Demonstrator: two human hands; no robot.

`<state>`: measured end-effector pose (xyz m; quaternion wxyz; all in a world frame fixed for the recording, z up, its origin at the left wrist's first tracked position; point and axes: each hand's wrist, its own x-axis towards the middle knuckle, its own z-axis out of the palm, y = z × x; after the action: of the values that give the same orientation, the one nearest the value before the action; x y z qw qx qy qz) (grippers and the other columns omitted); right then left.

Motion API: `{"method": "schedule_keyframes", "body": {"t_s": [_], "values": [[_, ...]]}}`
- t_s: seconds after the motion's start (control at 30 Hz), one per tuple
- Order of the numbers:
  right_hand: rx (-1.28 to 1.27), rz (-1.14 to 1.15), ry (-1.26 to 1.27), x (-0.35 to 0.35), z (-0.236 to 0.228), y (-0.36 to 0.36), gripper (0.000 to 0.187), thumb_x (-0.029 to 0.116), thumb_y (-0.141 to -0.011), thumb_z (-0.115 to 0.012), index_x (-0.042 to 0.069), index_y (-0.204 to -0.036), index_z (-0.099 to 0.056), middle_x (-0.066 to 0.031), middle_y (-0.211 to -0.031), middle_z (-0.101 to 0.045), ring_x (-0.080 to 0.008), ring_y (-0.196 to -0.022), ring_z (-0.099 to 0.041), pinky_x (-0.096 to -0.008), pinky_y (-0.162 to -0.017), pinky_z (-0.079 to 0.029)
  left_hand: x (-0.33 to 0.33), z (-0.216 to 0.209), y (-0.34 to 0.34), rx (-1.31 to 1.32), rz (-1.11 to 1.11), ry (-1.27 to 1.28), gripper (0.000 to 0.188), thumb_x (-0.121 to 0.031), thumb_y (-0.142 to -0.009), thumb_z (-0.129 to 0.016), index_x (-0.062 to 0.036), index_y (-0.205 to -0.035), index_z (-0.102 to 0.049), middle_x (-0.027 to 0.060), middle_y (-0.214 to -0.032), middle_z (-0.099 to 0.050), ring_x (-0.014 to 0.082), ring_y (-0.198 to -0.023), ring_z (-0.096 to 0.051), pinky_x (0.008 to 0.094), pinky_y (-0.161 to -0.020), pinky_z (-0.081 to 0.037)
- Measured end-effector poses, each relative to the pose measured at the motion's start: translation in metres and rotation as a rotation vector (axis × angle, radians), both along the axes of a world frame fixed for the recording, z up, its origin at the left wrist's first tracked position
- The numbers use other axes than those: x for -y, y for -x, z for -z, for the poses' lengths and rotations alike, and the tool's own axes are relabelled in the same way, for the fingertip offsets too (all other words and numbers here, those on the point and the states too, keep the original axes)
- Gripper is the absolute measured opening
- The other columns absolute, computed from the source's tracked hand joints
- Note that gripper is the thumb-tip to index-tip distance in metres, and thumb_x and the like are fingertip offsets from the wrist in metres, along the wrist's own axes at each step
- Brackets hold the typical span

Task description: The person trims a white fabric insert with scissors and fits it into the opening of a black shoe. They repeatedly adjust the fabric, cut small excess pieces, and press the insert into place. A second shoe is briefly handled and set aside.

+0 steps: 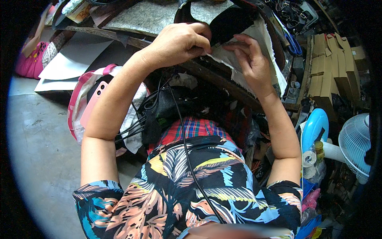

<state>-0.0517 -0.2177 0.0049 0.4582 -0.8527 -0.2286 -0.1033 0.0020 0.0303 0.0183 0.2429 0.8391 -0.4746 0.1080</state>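
Cluttered craft workshop: cardboard stacks [330,67], scissors [292,42], material sheets [155,16].

Frayed off-white woven cloth [254,59] lies under matt black fabric [232,22], beside a rough, worn wooden bench edge [223,81].

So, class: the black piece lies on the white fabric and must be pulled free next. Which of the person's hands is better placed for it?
Probably the left hand: its fingertips already pinch the edge where the black piece meets the white fabric. The right hand lies flat on the fabric, suited to holding it down.
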Motion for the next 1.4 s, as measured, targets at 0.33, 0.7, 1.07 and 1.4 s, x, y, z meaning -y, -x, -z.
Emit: {"method": "schedule_keyframes", "body": {"t_s": [0.33, 0.7, 1.07, 1.4], "values": [[0.247, -0.15, 0.328, 0.001, -0.005, 0.004, 0.036, 0.002, -0.094, -0.057, 0.005, -0.13, -0.051, -0.0143, -0.12, -0.065, -0.0282, -0.11, -0.066, -0.0352, -0.091, -0.052, -0.006, -0.009, 0.005, -0.038, 0.071, -0.048, 0.017, -0.016, -0.074, -0.066, -0.0124, -0.089, -0.073, 0.0102, -0.11, -0.065, 0.0316, -0.102, -0.062, 0.0419, -0.086, -0.05], [0.295, 0.094, 0.64, -0.016, -0.007, 0.012, 0.047, 0.041, -0.089, -0.063, 0.01, -0.125, -0.064, -0.0113, -0.142, -0.046, -0.0334, -0.126, -0.042, -0.0436, -0.108, -0.036, -0.007, -0.004, 0.007, -0.125, 0.014, -0.019, 0.016, -0.016, -0.073, -0.07, -0.0102, -0.088, -0.074, 0.0122, -0.113, -0.064, 0.0321, -0.106, -0.061, 0.04, -0.092, -0.049], [0.363, 0.016, 0.665, -0.025, -0.005, 0.024, 0.057, 0.055, -0.087, -0.06, 0.018, -0.13, -0.063, -0.0115, -0.134, -0.049, -0.033, -0.125, -0.042, -0.0449, -0.108, -0.031, 0.013, 0.003, 0.012, -0.004, -0.335, 0.037, 0.021, -0.023, -0.071, -0.073, -0.0059, -0.082, -0.072, 0.0143, -0.087, -0.068, 0.0344, -0.085, -0.067, 0.0426, -0.075, -0.054], [0.235, 0.098, 0.564, -0.021, -0.005, 0.007, 0.059, 0.052, -0.094, -0.052, 0.006, -0.129, -0.062, -0.014, -0.132, -0.051, -0.0325, -0.121, -0.046, -0.0439, -0.106, -0.032, 0.009, 0.007, 0.008, 0.0, -0.301, 0.103, 0.024, -0.006, -0.071, -0.067, -0.0037, -0.095, -0.067, 0.0178, -0.09, -0.067, 0.0373, -0.091, -0.065, 0.0441, -0.081, -0.052]]}}
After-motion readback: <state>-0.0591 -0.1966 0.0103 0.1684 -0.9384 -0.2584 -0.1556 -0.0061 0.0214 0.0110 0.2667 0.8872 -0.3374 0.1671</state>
